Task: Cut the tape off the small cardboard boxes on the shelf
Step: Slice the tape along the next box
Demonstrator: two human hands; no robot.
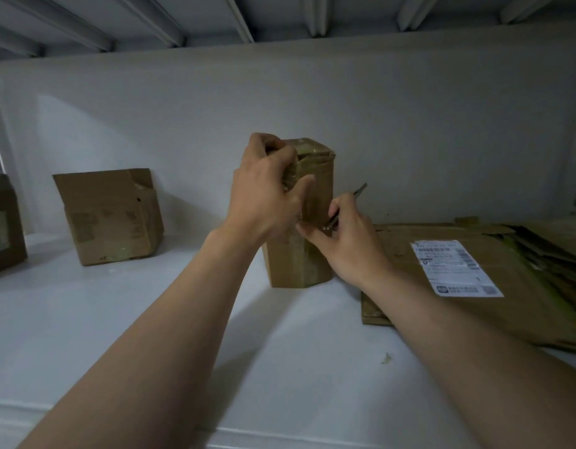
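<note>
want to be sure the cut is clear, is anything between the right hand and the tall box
Nothing visible. The right hand, holding the cutter, is at the front of the box; the left hand grips its top, thumb just above the right fingers.

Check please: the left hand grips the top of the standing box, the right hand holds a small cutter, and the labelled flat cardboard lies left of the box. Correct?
Not quite: the head view shows the labelled flat cardboard right of the standing box, not left. Left hand, right hand and cutter are as stated.
</note>
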